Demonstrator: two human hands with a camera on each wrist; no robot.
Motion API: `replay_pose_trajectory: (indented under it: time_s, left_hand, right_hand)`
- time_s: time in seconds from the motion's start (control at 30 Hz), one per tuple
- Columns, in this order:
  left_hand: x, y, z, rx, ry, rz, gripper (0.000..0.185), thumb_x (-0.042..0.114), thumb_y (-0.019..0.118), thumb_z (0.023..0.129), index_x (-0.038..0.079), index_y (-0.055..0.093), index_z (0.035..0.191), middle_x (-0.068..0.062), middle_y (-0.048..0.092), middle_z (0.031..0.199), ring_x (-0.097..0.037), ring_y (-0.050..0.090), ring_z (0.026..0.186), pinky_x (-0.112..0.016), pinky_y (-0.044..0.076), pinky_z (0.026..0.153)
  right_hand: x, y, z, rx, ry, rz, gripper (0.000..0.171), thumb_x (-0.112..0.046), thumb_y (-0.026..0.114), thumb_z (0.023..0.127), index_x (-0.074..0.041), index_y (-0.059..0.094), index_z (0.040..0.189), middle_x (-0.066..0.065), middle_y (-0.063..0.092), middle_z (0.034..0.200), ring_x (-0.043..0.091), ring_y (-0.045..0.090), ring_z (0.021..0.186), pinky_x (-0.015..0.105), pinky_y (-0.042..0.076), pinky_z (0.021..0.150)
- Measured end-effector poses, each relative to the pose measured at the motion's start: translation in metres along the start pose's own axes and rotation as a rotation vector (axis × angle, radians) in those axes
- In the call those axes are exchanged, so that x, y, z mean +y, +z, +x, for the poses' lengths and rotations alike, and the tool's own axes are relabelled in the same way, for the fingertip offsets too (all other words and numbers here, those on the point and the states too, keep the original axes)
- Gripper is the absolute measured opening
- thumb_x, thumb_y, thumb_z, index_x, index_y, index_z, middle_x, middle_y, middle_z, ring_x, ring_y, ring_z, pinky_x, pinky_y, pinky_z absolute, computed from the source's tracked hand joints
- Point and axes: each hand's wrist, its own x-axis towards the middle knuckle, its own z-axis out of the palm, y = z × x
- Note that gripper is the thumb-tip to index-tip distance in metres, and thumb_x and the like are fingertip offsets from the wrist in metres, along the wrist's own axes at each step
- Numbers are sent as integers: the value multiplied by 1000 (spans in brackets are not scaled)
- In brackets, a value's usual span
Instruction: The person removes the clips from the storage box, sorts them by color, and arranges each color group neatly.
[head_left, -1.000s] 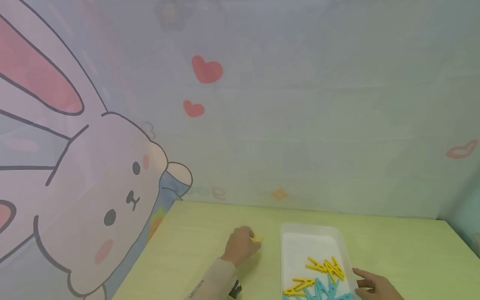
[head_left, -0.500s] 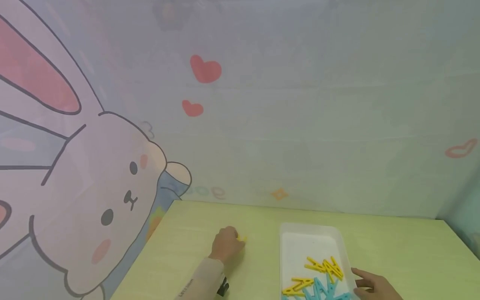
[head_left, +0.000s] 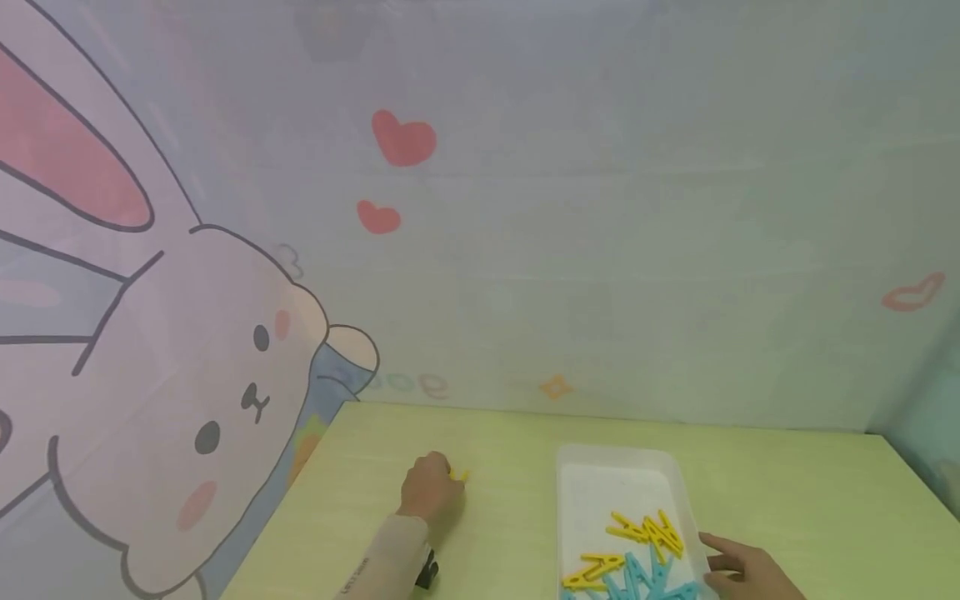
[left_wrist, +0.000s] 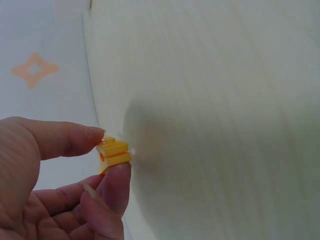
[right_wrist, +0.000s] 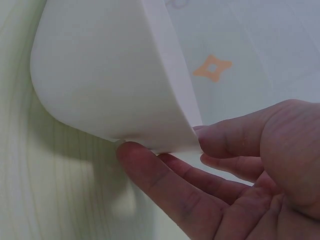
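Head view shows us a person's two bare hands over a pale yellow-green table. Our left hand is on the left part of it, well apart from the tray, and pinches a small yellow clothes peg between thumb and fingertip. Left wrist view gives us one end of that peg, while the other fingers bend loosely below; we cannot tell whether the peg touches the table.

Our right hand holds the right side of a white tray. Right wrist view shows its thumb at the rim and a fingertip low against the outer wall, with a gap between the two.

Inside the tray we see yellow pegs in two groups, one near the right wall and one by the left wall, closer to us. Blue pegs lie in a heap beside them, cut off by the lower edge of view. We wear a light sleeve on the left arm. Behind the table hangs a backdrop with a large rabbit and red hearts.
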Motion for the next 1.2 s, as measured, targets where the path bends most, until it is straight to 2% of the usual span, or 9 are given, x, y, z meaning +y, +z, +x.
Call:
replay_pose_trajectory:
  time_s: [0.13, 0.27, 0.47, 0.6, 0.67, 0.83, 1.03, 1.13, 1.2]
  left_hand:
    - [-6, 0, 1, 19, -16, 32, 45, -5, 57, 68, 20, 21, 58, 9, 15, 52, -7, 12, 47, -23, 12, 42]
    - [-8, 3, 3, 19, -30, 49, 43, -5, 55, 69, 19, 21, 58, 10, 14, 51, -7, 12, 46, -23, 12, 41]
    - [-8, 9, 2, -13, -67, 38, 44, -5, 57, 72, 19, 23, 59, 10, 17, 51, -7, 14, 45, -22, 14, 41]
    - [-9, 11, 1, -12, -65, 29, 43, -6, 56, 71, 19, 23, 59, 10, 16, 51, -7, 14, 46, -22, 14, 41]
    - [-10, 11, 2, -7, -64, 43, 42, -5, 55, 71, 19, 23, 59, 9, 17, 52, -8, 15, 46, -23, 14, 41]
    - [-13, 6, 5, -9, -85, 81, 35, 1, 58, 76, 17, 31, 60, 4, 28, 54, -12, 24, 48, -26, 19, 42]
    - [-14, -1, 7, -23, -72, 83, 20, 4, 61, 79, 10, 47, 65, -1, 42, 59, -15, 34, 49, -29, 26, 43]
    - [-12, -3, 8, -24, -54, 98, 9, 6, 63, 81, 1, 59, 76, -7, 55, 66, -16, 40, 51, -30, 34, 44]
    - [-9, -3, 8, -15, -40, 118, 14, 8, 66, 81, -5, 64, 86, -13, 64, 77, -17, 46, 53, -33, 42, 47]
  right_hand:
    - [2, 0, 2, -1, 11, -4, 58, -5, 68, 90, 16, 42, 138, 27, 65, 109, 40, 66, 95, 49, 56, 78]
    - [1, -2, 0, 15, 42, -37, 58, -6, 69, 90, 15, 44, 137, 27, 66, 109, 40, 66, 95, 49, 55, 78]
    - [8, -6, -4, -1, 22, 0, 58, -5, 67, 90, 17, 41, 137, 28, 65, 108, 41, 66, 95, 50, 55, 79]
    - [12, -8, -5, -17, -5, 8, 57, -4, 66, 91, 19, 39, 137, 29, 65, 108, 43, 66, 95, 50, 55, 78]
    - [11, -7, -4, -13, 9, 7, 58, -4, 66, 91, 18, 40, 138, 28, 65, 109, 42, 66, 96, 49, 55, 78]
    - [4, -4, -1, 10, 19, -18, 58, -7, 68, 91, 15, 43, 138, 26, 66, 110, 38, 66, 96, 48, 55, 79]
    - [-2, -3, -3, 27, -47, -35, 55, -3, 67, 91, 16, 44, 137, 27, 65, 111, 38, 66, 96, 48, 55, 79]
    - [-3, -1, -4, 39, -42, -42, 55, -3, 68, 90, 16, 45, 136, 26, 65, 110, 37, 66, 95, 48, 55, 79]
    - [-2, 0, -4, 41, -35, -41, 55, -4, 68, 90, 15, 46, 136, 25, 66, 109, 37, 66, 95, 48, 55, 79]
